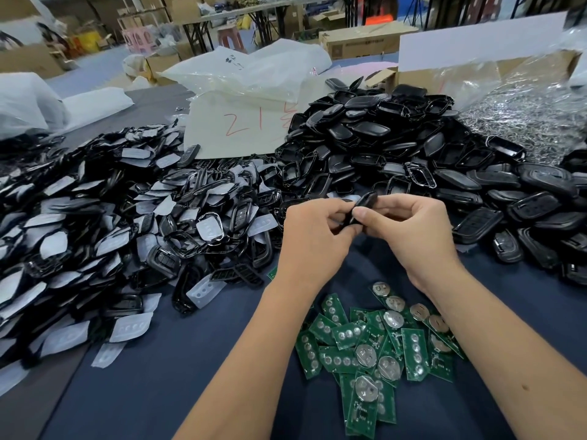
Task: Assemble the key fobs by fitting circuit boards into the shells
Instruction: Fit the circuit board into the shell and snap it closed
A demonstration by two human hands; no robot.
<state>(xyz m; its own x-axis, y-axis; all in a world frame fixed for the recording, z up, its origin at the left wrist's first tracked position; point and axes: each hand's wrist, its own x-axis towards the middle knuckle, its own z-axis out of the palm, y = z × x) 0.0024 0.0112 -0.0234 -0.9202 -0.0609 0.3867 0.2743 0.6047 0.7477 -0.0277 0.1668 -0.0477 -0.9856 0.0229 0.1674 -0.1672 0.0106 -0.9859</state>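
Note:
Both hands meet above the dark blue table cloth (197, 360) and pinch one black key fob shell (365, 203) between their fingertips. My left hand (314, 236) grips its lower left side, my right hand (409, 227) its right side. The shell stands on edge, so its inside is hidden. Below the hands lies a loose heap of green circuit boards (374, 344), several with round silver battery clips facing up.
A big pile of black shell halves (397, 147) rises behind the hands. To the left spreads a pile of black frames and white button pads (95, 233). A white bag marked in red (241, 128) and a bag of metal parts (524, 122) sit farther back.

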